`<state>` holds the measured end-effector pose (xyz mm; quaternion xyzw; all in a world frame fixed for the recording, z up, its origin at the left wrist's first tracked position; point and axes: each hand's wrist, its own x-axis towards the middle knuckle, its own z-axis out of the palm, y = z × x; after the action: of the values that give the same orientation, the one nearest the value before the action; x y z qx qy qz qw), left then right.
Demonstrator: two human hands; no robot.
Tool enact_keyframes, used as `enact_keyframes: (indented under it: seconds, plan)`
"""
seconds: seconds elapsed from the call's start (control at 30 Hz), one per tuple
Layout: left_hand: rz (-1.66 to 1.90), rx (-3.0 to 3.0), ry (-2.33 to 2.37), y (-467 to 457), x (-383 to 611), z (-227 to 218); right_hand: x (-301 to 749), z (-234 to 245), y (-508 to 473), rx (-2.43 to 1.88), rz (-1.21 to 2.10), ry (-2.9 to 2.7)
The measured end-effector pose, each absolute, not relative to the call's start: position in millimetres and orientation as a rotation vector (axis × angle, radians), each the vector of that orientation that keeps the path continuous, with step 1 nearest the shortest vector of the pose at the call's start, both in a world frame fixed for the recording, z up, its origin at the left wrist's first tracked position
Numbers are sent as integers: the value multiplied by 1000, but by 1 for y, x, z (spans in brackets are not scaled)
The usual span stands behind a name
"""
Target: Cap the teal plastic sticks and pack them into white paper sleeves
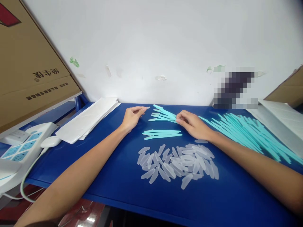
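Observation:
My left hand [133, 118] pinches a small translucent blade cover [148, 108] between thumb and fingertips. A fan of several turquoise eyebrow razors [165, 114] is held at the handle ends by my right hand [190, 123], their heads pointing left toward my left hand. Below them lies a small group of turquoise razors [163, 133], side by side on the blue table. Nearer to me spreads a loose pile of translucent blade covers [175, 162], with one single cover [201, 141] under my right wrist. Right of my right arm sits a large heap of turquoise razors [251, 132].
White paper sheets [87, 119] lie at the left on the blue table [113, 186]. A white power strip [26, 148] with a plugged-in charger and cable is at the left edge. Cardboard boxes [30, 56] flank the white wall [151, 47]. White packaging [284, 119] lies far right.

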<state>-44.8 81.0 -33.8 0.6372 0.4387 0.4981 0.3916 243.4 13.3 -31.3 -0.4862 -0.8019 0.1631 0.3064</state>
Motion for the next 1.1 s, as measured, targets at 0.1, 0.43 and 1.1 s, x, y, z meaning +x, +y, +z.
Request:
enact_keyframes:
  seconds: [0.1, 0.43, 1.1]
  plan:
    - [1254, 1533, 1046, 82, -45, -34, 243, -31, 14, -1282, 424, -2096]
    - [1188, 1559, 1001, 79, -43, -31, 244, -30, 10, -1301, 529, -2111]
    - [1298, 1456, 1054, 83, -45, -35, 244, -31, 11, -1345, 470, -2176]
